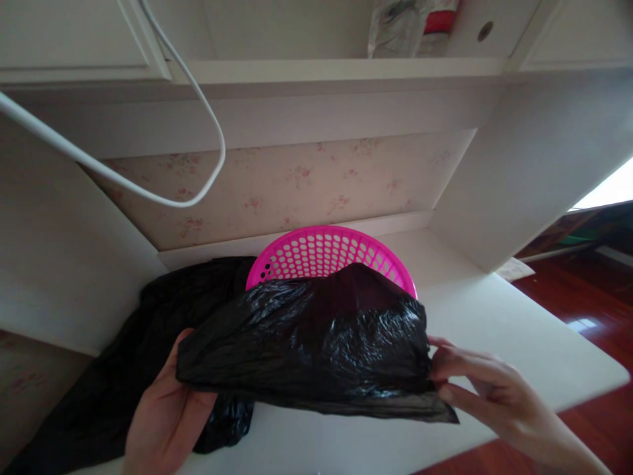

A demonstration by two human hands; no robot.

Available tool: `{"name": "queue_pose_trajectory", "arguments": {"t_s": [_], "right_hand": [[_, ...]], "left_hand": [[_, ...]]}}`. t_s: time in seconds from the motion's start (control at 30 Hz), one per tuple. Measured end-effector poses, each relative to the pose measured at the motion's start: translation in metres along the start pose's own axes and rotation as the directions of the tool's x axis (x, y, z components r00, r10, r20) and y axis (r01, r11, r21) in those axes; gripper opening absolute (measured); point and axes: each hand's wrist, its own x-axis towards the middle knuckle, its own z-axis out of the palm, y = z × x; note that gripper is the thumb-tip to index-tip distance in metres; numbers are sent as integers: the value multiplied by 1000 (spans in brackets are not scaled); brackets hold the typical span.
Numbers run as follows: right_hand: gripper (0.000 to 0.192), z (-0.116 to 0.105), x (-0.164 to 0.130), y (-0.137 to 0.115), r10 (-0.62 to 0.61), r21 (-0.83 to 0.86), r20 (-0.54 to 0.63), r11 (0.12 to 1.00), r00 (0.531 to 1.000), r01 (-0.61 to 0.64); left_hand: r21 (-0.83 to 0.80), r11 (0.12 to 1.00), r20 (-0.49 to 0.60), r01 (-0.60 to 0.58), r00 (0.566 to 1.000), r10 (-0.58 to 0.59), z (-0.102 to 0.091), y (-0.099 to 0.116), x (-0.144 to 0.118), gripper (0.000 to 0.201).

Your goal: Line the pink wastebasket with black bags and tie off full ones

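Both hands stretch black bag point(316, 343) over pink basket point(329, 254) — contents hidden.

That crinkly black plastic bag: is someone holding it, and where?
Yes. The crinkly black plastic bag is held at both ends: the left hand under its left end, the right hand pinching its right edge.

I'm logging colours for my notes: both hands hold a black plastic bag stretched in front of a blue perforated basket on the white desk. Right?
Not quite: the basket is pink, not blue, as the head view shows. The rest stands: the left hand and right hand hold the black plastic bag over the white desk.
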Motion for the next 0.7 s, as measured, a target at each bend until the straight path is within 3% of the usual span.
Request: {"name": "queue_pose_trajectory", "arguments": {"t_s": [0.07, 0.17, 0.23, 0.37, 0.47, 0.67, 0.7], "right_hand": [[31, 4, 2, -3, 2, -98, -21, 995, 1000, -4], [67, 18, 4, -9, -34, -192, 5, 981, 999, 34], [72, 31, 7, -13, -64, -222, -34, 973, 997, 55], [35, 47, 16, -18, -110, -173, -189, 982, 976, 78], [14, 45, 24, -24, -214, -84, -180, 976, 960, 201], [7, 42, 23, -29, -189, -61, -160, 982, 969, 181], [15, 43, 22, -28, -190, -92, -152, 980, 970, 177]], "left_hand": [[-42, 995, -17, 85, 996, -86, 6, 4, 1, 22], [-63, 979, 51, 193, 980, -190, 17, 8, -2, 23], [-57, 979, 101, 197, 976, -191, 23, 7, -6, 26], [0, 996, 79, 87, 993, -87, 25, 0, -12, 26], [48, 998, 25, 31, 999, -32, 19, -5, -13, 24], [102, 995, -39, 3, 999, 1, 15, -13, -12, 28], [102, 995, -31, -6, 999, 10, 18, -15, -13, 27]]}}
